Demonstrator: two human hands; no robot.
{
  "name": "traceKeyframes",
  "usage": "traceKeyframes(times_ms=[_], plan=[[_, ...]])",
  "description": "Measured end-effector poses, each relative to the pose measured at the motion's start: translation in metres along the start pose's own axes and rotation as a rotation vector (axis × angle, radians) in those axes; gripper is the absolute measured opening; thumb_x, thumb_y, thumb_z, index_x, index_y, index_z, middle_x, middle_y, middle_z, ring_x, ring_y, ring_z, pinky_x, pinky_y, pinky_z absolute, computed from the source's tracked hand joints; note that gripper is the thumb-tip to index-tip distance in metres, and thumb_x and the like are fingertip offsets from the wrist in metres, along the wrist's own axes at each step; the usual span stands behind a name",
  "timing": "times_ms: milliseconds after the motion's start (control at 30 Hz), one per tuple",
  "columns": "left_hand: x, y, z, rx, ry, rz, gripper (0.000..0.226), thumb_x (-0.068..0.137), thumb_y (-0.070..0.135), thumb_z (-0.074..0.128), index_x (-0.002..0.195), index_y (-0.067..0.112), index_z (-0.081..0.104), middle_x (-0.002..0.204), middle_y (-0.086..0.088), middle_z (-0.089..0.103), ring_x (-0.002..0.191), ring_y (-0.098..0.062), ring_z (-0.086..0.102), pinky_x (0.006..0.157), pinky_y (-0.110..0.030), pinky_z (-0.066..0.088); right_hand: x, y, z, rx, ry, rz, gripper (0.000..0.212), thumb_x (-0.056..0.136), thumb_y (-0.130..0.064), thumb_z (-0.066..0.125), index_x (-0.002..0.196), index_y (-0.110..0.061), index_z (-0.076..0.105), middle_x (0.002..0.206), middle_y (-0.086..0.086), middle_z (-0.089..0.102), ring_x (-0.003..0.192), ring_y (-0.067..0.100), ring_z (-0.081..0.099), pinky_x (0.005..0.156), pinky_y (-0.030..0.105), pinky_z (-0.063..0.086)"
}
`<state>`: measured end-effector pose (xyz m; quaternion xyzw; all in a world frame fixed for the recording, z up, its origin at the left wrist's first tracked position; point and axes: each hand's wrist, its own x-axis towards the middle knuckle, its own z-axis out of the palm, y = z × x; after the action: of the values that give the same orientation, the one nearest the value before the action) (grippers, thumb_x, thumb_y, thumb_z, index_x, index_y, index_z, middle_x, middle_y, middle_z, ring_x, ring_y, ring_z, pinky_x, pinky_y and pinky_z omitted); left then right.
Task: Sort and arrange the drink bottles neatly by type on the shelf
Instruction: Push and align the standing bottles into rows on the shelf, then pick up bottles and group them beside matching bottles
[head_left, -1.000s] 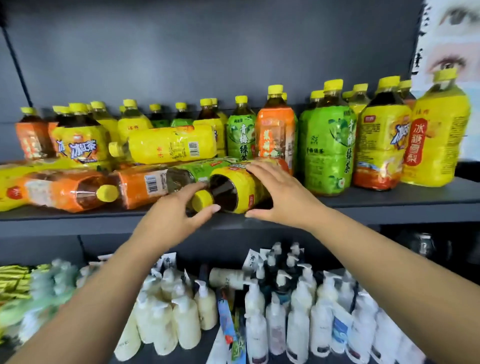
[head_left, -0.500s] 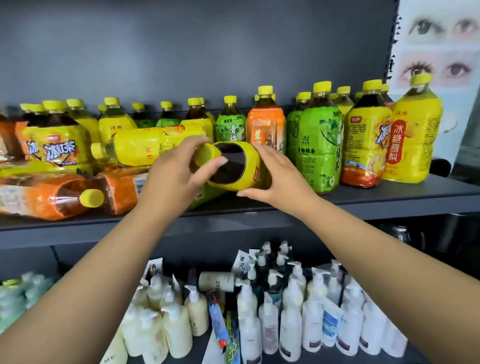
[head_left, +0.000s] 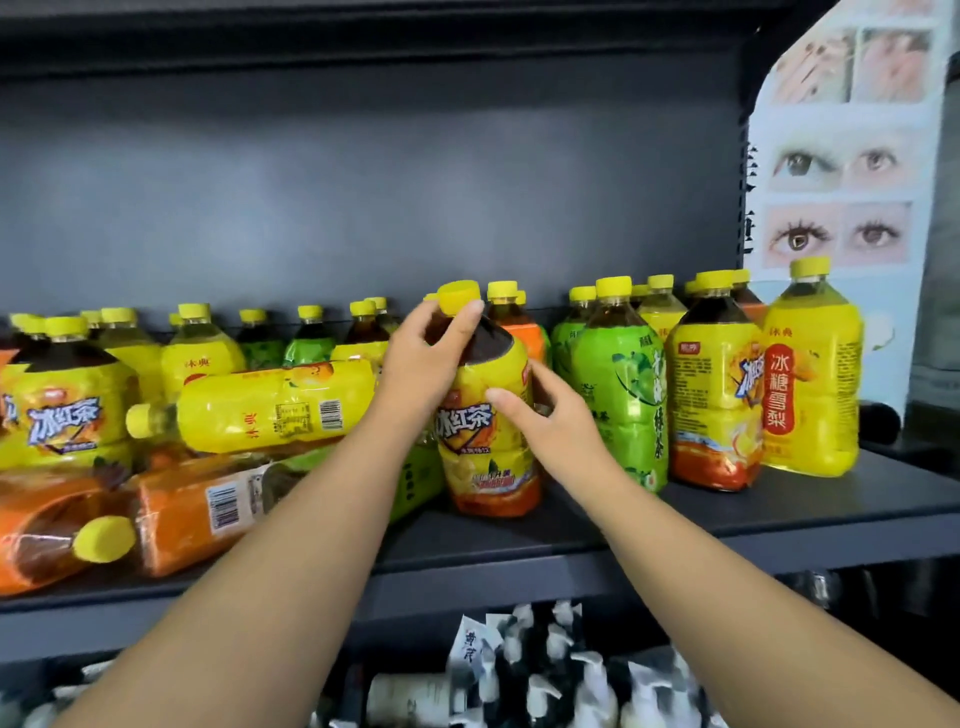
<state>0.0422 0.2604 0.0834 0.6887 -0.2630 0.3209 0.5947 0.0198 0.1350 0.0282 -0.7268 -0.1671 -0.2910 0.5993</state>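
My L hand (head_left: 423, 358) gripped neck, R hand (head_left: 545, 415) clasped body of iced-tea btl (head_left: 483, 431), upright on shelf (head_left: 779, 514). Upright btls (head_left: 623, 395) at 3 o'clock looked done; lying btls (head_left: 270, 410) at 9 o'clock left.

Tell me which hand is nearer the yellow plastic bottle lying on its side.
Left. The left hand grips the upright yellow-labelled tea bottle just beside the lying yellow plastic bottle; the right hand holds that tea bottle's far side.
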Motion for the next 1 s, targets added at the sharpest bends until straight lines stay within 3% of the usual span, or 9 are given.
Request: traceKeyframes(times_ms=[67, 133, 200, 333, 433, 533, 700, 867, 1000], plan=[[0.001, -0.010, 0.006, -0.042, -0.045, -0.085, 0.022, 0.089, 0.024, 0.059, 0.109, 0.018, 0.061, 0.099, 0.008, 0.061, 0.087, -0.004, 0.060, 0.073, -0.015, 0.047, 0.009, 0.006, 0.001, 0.107, 0.049, 0.088, 0.037, 0.082, -0.028, 0.066, 0.116, -0.030, 0.050, 0.106, -0.014, 0.061, 0.103, 0.007, 0.058, 0.096, 0.029, 0.046], [-0.002, -0.018, 0.012, -0.071, -0.078, -0.173, 0.041, 0.090, 0.027, 0.056, 0.131, 0.023, 0.048, 0.111, 0.009, 0.054, 0.089, -0.001, 0.057, 0.068, -0.009, 0.048, 0.016, 0.016, 0.005, 0.150, 0.122, 0.164, 0.042, 0.081, -0.036, 0.066, 0.117, -0.027, 0.047, 0.118, -0.003, 0.059, 0.110, 0.013, 0.056, 0.101, 0.037, 0.044], [-0.008, -0.026, 0.017, -0.114, -0.073, -0.202, 0.045, 0.091, 0.031, 0.053, 0.135, 0.027, 0.043, 0.120, 0.006, 0.053, 0.097, -0.002, 0.057, 0.079, -0.016, 0.050, 0.017, 0.023, 0.009, 0.123, 0.156, 0.186, 0.045, 0.080, -0.043, 0.064, 0.117, -0.028, 0.045, 0.121, -0.001, 0.056, 0.114, 0.016, 0.054, 0.101, 0.041, 0.043], [-0.009, -0.031, 0.025, -0.086, 0.049, -0.166, 0.044, 0.091, 0.031, 0.053, 0.133, 0.023, 0.046, 0.132, -0.001, 0.052, 0.116, -0.012, 0.053, 0.099, -0.033, 0.045, 0.007, 0.033, 0.019, 0.087, 0.151, 0.133, 0.058, 0.085, -0.048, 0.056, 0.135, -0.028, 0.038, 0.131, -0.002, 0.051, 0.121, 0.017, 0.049, 0.104, 0.042, 0.040], [-0.010, -0.030, 0.031, -0.039, 0.082, -0.122, 0.046, 0.090, 0.029, 0.054, 0.134, 0.017, 0.046, 0.128, 0.003, 0.051, 0.115, -0.007, 0.048, 0.102, -0.027, 0.040, -0.003, 0.039, 0.025, 0.001, 0.147, 0.083, 0.074, 0.079, -0.063, 0.045, 0.143, -0.030, 0.029, 0.143, 0.000, 0.043, 0.128, 0.017, 0.043, 0.107, 0.042, 0.036], [-0.012, -0.027, 0.035, -0.039, 0.095, -0.109, 0.047, 0.091, 0.030, 0.053, 0.135, 0.015, 0.044, 0.129, 0.001, 0.050, 0.113, -0.004, 0.045, 0.101, -0.025, 0.039, -0.009, 0.037, 0.022, -0.026, 0.154, 0.091, 0.061, 0.089, -0.051, 0.044, 0.143, -0.028, 0.031, 0.141, 0.000, 0.045, 0.127, 0.017, 0.044, 0.108, 0.039, 0.035], [-0.020, -0.019, 0.013, 0.127, -0.056, -0.139, 0.048, 0.095, 0.030, 0.047, 0.140, 0.020, 0.037, 0.141, 0.002, 0.042, 0.125, -0.007, 0.040, 0.100, -0.017, 0.030, -0.029, 0.018, 0.021, -0.218, 0.255, 0.023, 0.053, 0.094, -0.029, 0.049, 0.142, -0.017, 0.033, 0.147, 0.002, 0.034, 0.135, 0.015, 0.030, 0.099, 0.010, 0.017], [-0.059, -0.010, -0.063, 0.500, -0.077, 0.025, 0.028, 0.092, 0.021, 0.053, 0.119, 0.016, 0.062, 0.118, -0.001, 0.064, 0.105, -0.016, 0.057, 0.083, -0.018, 0.037, -0.050, -0.011, 0.041, -0.272, 0.271, -0.150, 0.047, 0.086, -0.014, 0.061, 0.130, -0.010, 0.046, 0.134, 0.007, 0.046, 0.127, 0.020, 0.039, 0.105, 0.025, 0.025], [-0.090, -0.016, -0.129, 0.755, -0.077, 0.063, 0.031, 0.090, 0.029, 0.055, 0.113, 0.012, 0.065, 0.117, -0.008, 0.065, 0.109, -0.024, 0.058, 0.090, -0.025, 0.039, -0.053, -0.023, 0.070, -0.428, -0.027, -0.158, 0.039, 0.087, -0.020, 0.061, 0.124, -0.013, 0.052, 0.129, 0.004, 0.050, 0.122, 0.020, 0.043, 0.103, 0.029, 0.030]])
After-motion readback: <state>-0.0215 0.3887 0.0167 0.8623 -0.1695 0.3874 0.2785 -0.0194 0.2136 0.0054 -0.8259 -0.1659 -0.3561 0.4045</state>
